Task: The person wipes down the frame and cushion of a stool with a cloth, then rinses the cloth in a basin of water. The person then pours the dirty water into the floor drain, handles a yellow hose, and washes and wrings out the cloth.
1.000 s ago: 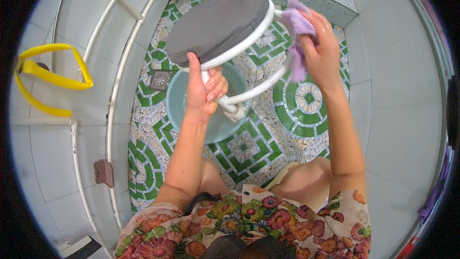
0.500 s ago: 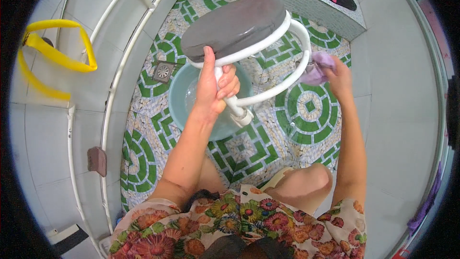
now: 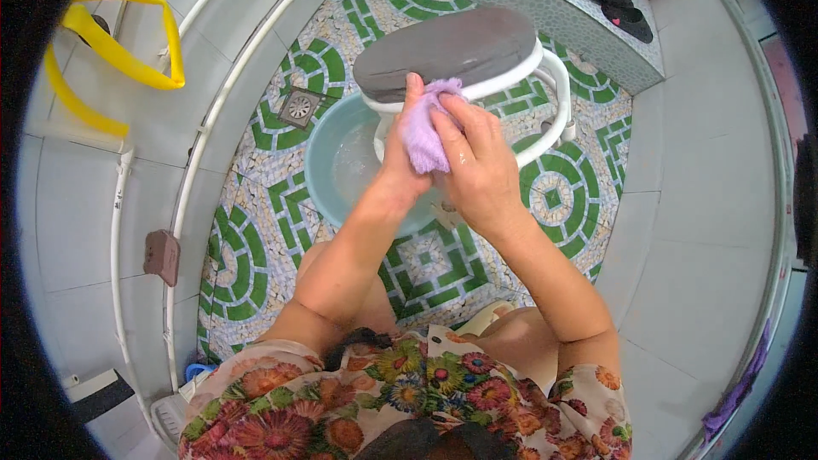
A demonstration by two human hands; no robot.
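Purple cloth (image 3: 422, 138) moved — from the stool's four o'clock to seven.
Right hand (image 3: 481, 162) pinches it; left hand (image 3: 399, 169), fingers hidden, grips the stool (image 3: 452, 47) — basin (image 3: 319, 158) at eight.

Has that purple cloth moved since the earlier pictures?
Yes: the purple cloth has moved left, much nearer the floor drain, and is now between the left hand and right hand.
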